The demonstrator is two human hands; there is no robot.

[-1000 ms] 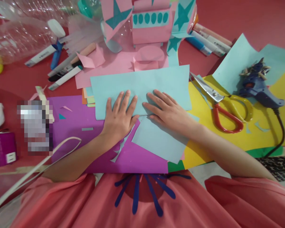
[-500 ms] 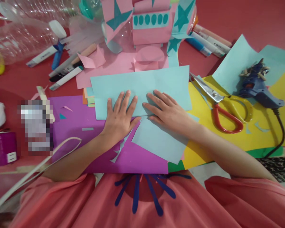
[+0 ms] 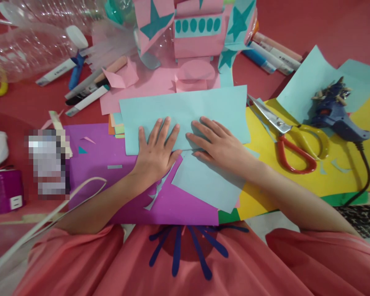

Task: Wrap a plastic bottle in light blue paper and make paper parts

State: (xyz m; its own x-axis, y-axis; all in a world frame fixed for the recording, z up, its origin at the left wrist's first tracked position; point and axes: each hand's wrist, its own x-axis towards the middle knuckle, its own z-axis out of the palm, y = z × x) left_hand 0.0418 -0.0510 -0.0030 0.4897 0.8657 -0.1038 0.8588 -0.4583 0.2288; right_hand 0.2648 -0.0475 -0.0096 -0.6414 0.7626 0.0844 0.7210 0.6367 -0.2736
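Observation:
A long light-blue sheet of paper (image 3: 185, 107), apparently folded lengthwise, lies across the middle of the work area. My left hand (image 3: 156, 152) rests flat on its lower left part, fingers spread. To the right, my right hand (image 3: 220, 146) presses on the same paper with its fingers stretched out and apart. Neither hand grips anything. Below the right hand is another light-blue sheet (image 3: 208, 185), partly covered by my forearm. A thin paper offcut (image 3: 157, 191) lies beside my left wrist on the purple sheet (image 3: 181, 211).
Scissors (image 3: 283, 135) and a glue gun (image 3: 339, 113) with a cord lie right on a yellow sheet (image 3: 265, 197). A pink paper-covered model (image 3: 197, 45) stands behind. Plastic bottles (image 3: 33, 51) and markers (image 3: 88, 100) are at the left, near a blurred-out object (image 3: 49, 164).
Both hands stay in the same place on the folded paper. The whole view has shifted very slightly.

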